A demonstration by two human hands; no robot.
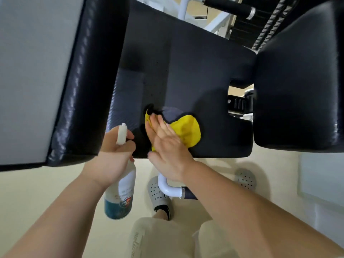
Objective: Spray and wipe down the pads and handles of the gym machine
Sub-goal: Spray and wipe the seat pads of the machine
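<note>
Yellow cloth [189, 133] was pressed to the seat pad [204, 81] by the flat, straight-fingered right grip [167, 144], spray bottle [121, 192] clasped in the left grip [111, 155]; overlapping edge-to-edge strokes were judged best.

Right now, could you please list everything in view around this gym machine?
Pads: three, black, centre, left, right.
Cloth: one, yellow, on the centre pad.
Spray bottle: one, white, blue liquid, below the left pad.
Handle grip: one, black, top right.
Frame tube: one, white, under the centre pad.
Shoes: two, white, on the cream floor.
Left hand: one, grips the spray bottle.
Right hand: one, flat on the cloth.
</note>
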